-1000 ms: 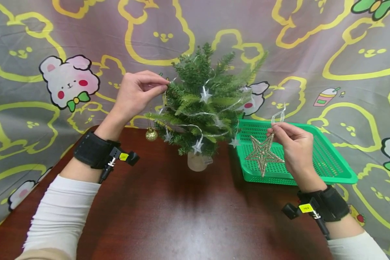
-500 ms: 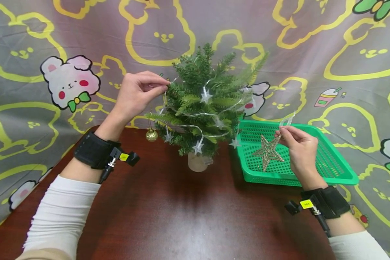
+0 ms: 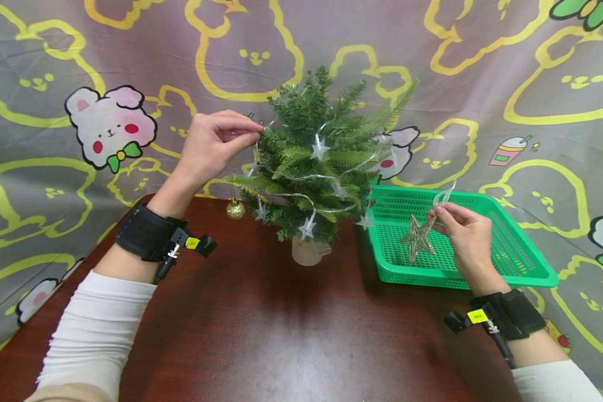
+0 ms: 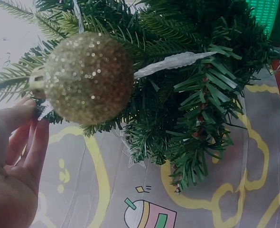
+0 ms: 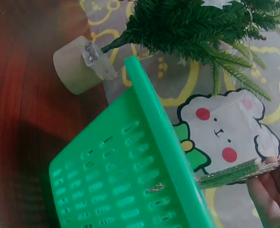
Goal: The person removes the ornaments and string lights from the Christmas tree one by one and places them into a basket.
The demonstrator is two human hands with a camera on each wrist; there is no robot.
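Note:
At the left side of the small Christmas tree [image 3: 311, 167], my left hand [image 3: 213, 145] pinches a branch tip between thumb and fingers; a clear piece of the light string [image 4: 45, 109] shows beside the fingertips. Below it a gold glitter ball [image 3: 235, 209] hangs from a branch, looming large in the left wrist view. My right hand [image 3: 469, 240] holds a gold glitter star [image 3: 419, 239] by one point and its white ribbon loop [image 3: 444, 195]. That star hangs over the green basket [image 3: 422, 276]. Edge-on in the right wrist view, the star is partly hidden behind the basket rim.
Clear star lights [image 3: 307, 228] on a string wind round the tree, whose pale round base [image 3: 306, 254] carries a small battery box [image 5: 90, 54]. The basket stands to its right on the dark red-brown table [image 3: 281, 335]. A printed curtain [image 3: 156, 50] hangs behind.
My right hand has moved right and slightly down with the gold star, which has turned and sunk lower over the basket. The left hand stays at the same branch.

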